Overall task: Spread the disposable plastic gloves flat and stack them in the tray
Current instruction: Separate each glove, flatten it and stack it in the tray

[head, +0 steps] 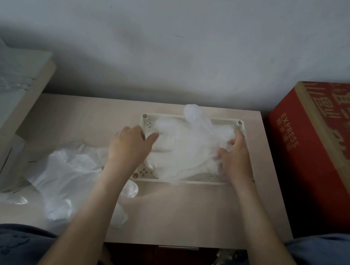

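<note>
Fingers (pixel 237 136) of right hand (pixel 233 158) curled into right side of glove (pixel 185 150), pinching the plastic. Thumb of left hand (pixel 129 147) touching glove's left edge, other fingers bent out of sight; impossible to tell whether gripping. One white tray (pixel 197 181) holding that glove, layers beneath uncountable. One loose heap of gloves (pixel 68 175) left of it on tabletop (pixel 182 219).
</note>
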### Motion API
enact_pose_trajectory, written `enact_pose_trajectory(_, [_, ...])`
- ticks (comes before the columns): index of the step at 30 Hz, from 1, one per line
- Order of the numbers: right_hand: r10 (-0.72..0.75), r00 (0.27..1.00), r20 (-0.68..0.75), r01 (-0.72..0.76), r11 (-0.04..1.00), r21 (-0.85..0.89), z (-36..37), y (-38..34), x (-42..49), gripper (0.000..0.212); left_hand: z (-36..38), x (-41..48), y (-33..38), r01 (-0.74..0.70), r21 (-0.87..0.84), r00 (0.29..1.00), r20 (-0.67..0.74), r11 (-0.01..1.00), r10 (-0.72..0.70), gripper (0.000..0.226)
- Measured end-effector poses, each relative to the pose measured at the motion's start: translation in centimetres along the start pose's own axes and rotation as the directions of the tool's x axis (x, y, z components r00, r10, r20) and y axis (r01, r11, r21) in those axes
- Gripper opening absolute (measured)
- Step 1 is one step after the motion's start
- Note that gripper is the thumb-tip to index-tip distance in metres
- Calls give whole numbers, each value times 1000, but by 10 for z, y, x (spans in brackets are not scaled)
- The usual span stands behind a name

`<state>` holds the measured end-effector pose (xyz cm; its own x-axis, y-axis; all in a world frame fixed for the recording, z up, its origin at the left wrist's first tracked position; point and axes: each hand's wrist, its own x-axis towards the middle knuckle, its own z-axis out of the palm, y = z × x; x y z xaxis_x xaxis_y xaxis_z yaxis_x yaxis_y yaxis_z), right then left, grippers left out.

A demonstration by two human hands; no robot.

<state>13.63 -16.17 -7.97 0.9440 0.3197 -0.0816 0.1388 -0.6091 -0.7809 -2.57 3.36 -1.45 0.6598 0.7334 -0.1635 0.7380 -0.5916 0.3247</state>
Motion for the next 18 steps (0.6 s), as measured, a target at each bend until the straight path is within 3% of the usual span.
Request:
enact_pose_trajectory(2, [-44,999,-23,42,995,-91,0,-1,0,82,7,3,7,-94,-106,963,-264,990,63,43])
enact_pose_trajectory(5, [-155,987,-50,126,923,-364,2,-4,-4,81,32,5,23,-452,13,834,-348,892,428,45])
enact_pose_trajectory(8, [-296,950,-100,187,797,-575,5,-11,-9,73,58,3,39,-638,160,754,-68,753,653,55])
enact_pose_trajectory(11, [-501,865,0,428,739,-520,15,-15,-13,65,79,6,41,-652,278,757,187,705,626,68])
enact_pose_trajectory(13, [-454,869,198,488,716,-499,22,-13,-16,61,90,9,37,-615,282,788,265,736,556,74])
enact_pose_trajectory(15, [-239,900,364,408,754,-514,25,-5,-14,60,97,11,34,-575,243,812,293,781,506,73])
enact_pose_trajectory(18, [-85,888,452,361,739,-569,25,2,-7,64,101,16,30,-571,261,816,290,779,500,68])
